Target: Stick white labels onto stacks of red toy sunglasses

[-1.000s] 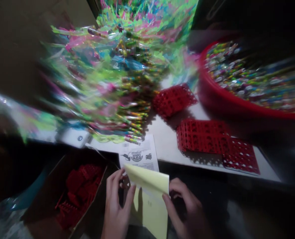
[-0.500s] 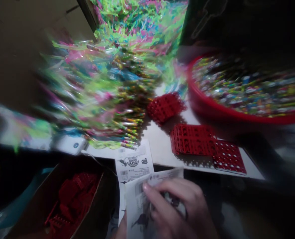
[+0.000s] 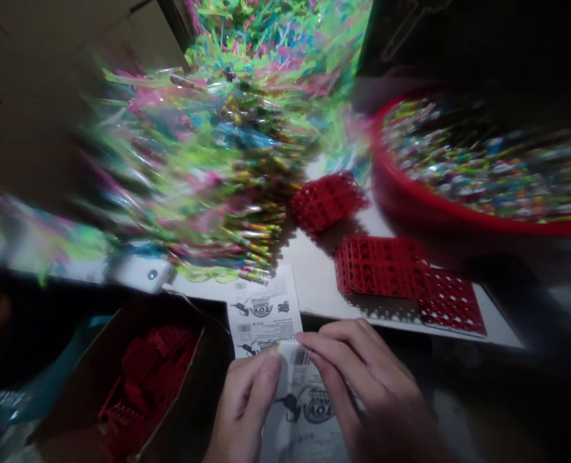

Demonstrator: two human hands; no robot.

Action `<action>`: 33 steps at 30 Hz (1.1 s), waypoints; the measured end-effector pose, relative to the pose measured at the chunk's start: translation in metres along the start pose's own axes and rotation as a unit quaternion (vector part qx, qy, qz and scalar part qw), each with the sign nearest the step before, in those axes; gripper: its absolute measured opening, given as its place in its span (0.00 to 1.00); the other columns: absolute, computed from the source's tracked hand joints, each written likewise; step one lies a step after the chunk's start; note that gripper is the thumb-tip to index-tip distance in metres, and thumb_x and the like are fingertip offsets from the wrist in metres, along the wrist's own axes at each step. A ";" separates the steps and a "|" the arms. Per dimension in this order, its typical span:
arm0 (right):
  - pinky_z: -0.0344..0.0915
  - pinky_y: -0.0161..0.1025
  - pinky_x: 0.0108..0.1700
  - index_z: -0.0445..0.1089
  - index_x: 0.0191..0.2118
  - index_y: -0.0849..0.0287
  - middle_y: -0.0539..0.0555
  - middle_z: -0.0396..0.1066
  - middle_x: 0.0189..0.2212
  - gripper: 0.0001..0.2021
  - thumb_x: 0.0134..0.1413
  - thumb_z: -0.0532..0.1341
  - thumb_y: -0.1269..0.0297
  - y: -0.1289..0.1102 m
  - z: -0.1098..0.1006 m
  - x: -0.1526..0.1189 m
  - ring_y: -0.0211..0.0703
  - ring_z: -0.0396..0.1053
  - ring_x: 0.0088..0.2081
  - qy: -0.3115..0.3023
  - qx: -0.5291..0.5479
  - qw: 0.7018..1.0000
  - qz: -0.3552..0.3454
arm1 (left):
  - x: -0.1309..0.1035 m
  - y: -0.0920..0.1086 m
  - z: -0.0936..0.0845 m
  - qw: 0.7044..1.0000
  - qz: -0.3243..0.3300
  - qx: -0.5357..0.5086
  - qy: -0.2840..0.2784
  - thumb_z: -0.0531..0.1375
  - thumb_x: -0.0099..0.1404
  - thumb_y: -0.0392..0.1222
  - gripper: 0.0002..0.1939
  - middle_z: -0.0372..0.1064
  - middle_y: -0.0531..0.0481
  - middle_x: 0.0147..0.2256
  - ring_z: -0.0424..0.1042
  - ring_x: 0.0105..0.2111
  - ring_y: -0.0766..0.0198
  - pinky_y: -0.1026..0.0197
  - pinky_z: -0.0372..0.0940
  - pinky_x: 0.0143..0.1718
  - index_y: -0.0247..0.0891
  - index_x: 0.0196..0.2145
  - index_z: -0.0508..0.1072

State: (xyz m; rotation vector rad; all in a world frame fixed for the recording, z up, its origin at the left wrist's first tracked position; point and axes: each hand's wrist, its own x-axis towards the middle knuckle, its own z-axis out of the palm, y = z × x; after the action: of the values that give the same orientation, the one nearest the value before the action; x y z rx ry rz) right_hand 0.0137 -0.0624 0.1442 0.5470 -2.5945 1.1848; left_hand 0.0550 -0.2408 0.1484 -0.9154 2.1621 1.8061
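Note:
A white printed paper strip (image 3: 266,312), marked with candy-toy lettering and barcodes, runs from the table edge down towards me. Its near part, a printed paper sheet (image 3: 309,411), lies between my hands. My left hand (image 3: 247,405) is closed on the sheet's upper left edge, thumb on top. Bent over the sheet's upper right side, my right hand (image 3: 362,379) pinches its edge with thumb and fingertips. Just beyond my hands, stacked red perforated plastic pieces (image 3: 382,267) stand on the white table (image 3: 314,276).
A large pile of colourful wrapped sticks (image 3: 193,173) covers the table's left side. At right stands a red tub (image 3: 459,212) full of small colourful pieces. Below left, a cardboard box (image 3: 170,411) holds red plastic parts. A white device with a cable (image 3: 143,275) lies near the edge.
My left hand has risen into view and now grips the sheet's left edge. My right hand has shifted slightly right and up, and the sheet lies flatter between them.

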 end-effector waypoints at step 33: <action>0.70 0.48 0.65 0.76 0.62 0.60 0.57 0.82 0.57 0.19 0.74 0.55 0.76 0.019 0.024 -0.014 0.47 0.75 0.62 0.002 -0.042 0.986 -0.160 | 0.021 0.000 0.007 0.999 -0.017 0.024 -0.032 0.63 0.60 0.82 0.38 0.69 0.52 0.25 0.67 0.29 0.59 0.60 0.67 0.32 0.41 0.21 0.77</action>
State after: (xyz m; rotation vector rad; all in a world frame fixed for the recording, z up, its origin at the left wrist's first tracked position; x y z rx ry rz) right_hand 0.0166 -0.0659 0.1106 0.9016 -2.4201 0.9658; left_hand 0.0365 -0.2413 0.1356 -0.8656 2.1281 1.7354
